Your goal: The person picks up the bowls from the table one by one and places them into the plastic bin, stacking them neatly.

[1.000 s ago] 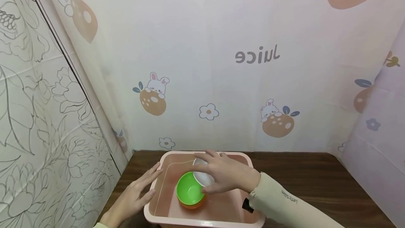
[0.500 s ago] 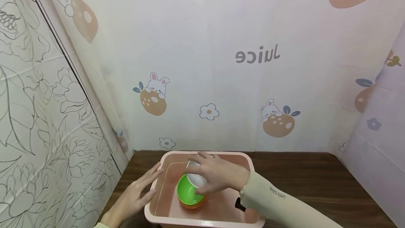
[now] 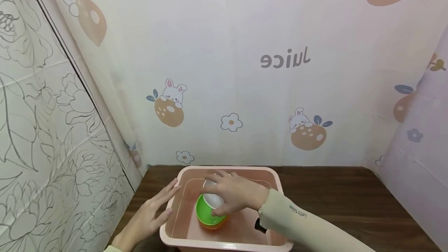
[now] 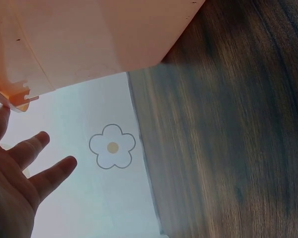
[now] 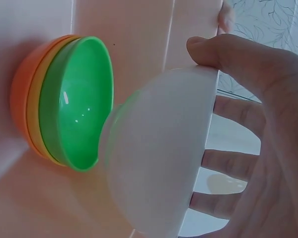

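Observation:
My right hand [image 3: 234, 193] grips a white bowl [image 5: 159, 144] by its rim, thumb on one side and fingers on the other. The white bowl hangs over the far edge of a green bowl [image 5: 87, 104], overlapping it in the head view. Nested under the green bowl are a yellow bowl [image 5: 37, 106] and an orange bowl [image 5: 24, 94]. This stack sits inside a pink plastic basin [image 3: 196, 243]. Along the basin's left rim rests my left hand [image 3: 148, 214], fingers stretched out; in the left wrist view its fingertips meet the basin's outer edge.
The basin stands on a dark wooden table [image 3: 325, 193], its walls surrounding the bowls. Behind the table hangs a pale printed curtain [image 3: 231, 69], and a flower-patterned sheet [image 3: 52, 119] closes off the left side.
My right hand has moved left with the white bowl, bringing it over the green bowl's far side. My left hand stays at the basin's rim.

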Demonstrator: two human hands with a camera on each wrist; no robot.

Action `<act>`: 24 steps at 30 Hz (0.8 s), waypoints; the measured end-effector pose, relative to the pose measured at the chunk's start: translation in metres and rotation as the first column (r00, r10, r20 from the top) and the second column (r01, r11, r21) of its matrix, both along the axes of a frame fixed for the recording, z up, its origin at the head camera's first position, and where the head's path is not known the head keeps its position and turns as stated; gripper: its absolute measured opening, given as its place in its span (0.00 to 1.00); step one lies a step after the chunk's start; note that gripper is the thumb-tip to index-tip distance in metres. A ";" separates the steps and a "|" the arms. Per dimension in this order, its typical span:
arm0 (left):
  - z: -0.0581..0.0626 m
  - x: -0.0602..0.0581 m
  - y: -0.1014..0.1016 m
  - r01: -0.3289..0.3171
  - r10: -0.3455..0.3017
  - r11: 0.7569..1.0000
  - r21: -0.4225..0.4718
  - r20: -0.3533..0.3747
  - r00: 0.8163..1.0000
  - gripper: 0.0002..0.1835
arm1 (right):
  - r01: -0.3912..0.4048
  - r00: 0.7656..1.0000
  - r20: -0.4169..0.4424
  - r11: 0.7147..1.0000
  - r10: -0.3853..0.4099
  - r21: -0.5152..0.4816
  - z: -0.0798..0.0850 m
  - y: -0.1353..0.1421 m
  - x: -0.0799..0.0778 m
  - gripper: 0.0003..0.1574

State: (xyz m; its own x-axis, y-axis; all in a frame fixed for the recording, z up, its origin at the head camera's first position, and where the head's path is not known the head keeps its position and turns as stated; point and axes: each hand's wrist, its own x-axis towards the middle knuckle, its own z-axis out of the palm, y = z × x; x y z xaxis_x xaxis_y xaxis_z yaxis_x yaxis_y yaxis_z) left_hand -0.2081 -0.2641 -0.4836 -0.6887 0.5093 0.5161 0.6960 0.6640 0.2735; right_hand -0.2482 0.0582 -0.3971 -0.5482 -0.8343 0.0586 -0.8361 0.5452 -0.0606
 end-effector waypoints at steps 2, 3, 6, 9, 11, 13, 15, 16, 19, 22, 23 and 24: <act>0.000 0.000 -0.001 0.005 -0.005 1.000 0.001 0.006 1.000 0.35 | -0.005 1.000 0.002 1.000 0.005 0.003 -0.004 -0.001 0.000 0.37; 0.000 0.001 -0.001 0.006 -0.006 1.000 0.001 0.009 1.000 0.35 | -0.010 1.000 0.000 1.000 0.010 0.003 -0.006 -0.002 -0.001 0.38; -0.001 0.001 -0.002 0.011 -0.012 1.000 0.005 0.021 1.000 0.34 | -0.021 1.000 0.002 1.000 0.021 0.012 -0.013 -0.004 -0.001 0.38; -0.001 0.001 -0.001 0.014 -0.014 1.000 0.008 0.022 1.000 0.34 | -0.034 0.999 0.000 0.999 0.034 0.021 -0.017 -0.005 -0.003 0.37; 0.000 0.001 -0.001 0.012 -0.012 1.000 0.008 0.022 1.000 0.34 | -0.039 0.999 -0.003 0.999 0.039 0.026 -0.018 -0.006 -0.004 0.37; 0.000 0.000 -0.001 0.008 -0.008 1.000 0.006 0.023 1.000 0.34 | -0.043 0.999 -0.008 0.999 0.044 0.032 -0.019 -0.007 -0.005 0.37; 0.000 0.001 -0.001 0.006 -0.006 1.000 0.006 0.024 1.000 0.34 | -0.044 0.999 -0.008 0.998 0.044 0.038 -0.020 -0.008 -0.006 0.37; 0.000 0.001 -0.001 0.006 -0.006 1.000 0.006 0.024 1.000 0.34 | -0.043 0.999 -0.007 0.998 0.044 0.043 -0.020 -0.008 -0.007 0.37; 0.000 0.001 -0.001 0.006 -0.006 1.000 0.005 0.023 1.000 0.34 | -0.047 0.999 -0.006 0.997 0.047 0.060 -0.023 -0.009 -0.008 0.37; 0.000 0.000 0.000 0.004 -0.004 1.000 0.004 0.025 1.000 0.34 | -0.062 0.998 -0.012 0.995 0.064 0.074 -0.025 -0.011 -0.010 0.37; 0.000 0.000 0.000 0.004 -0.004 1.000 0.004 0.026 1.000 0.34 | -0.069 0.997 -0.014 0.994 0.070 0.079 -0.026 -0.011 -0.011 0.37; 0.000 0.000 0.000 0.003 -0.003 1.000 0.005 0.026 1.000 0.34 | -0.074 0.997 -0.016 0.994 0.076 0.085 -0.027 -0.012 -0.011 0.37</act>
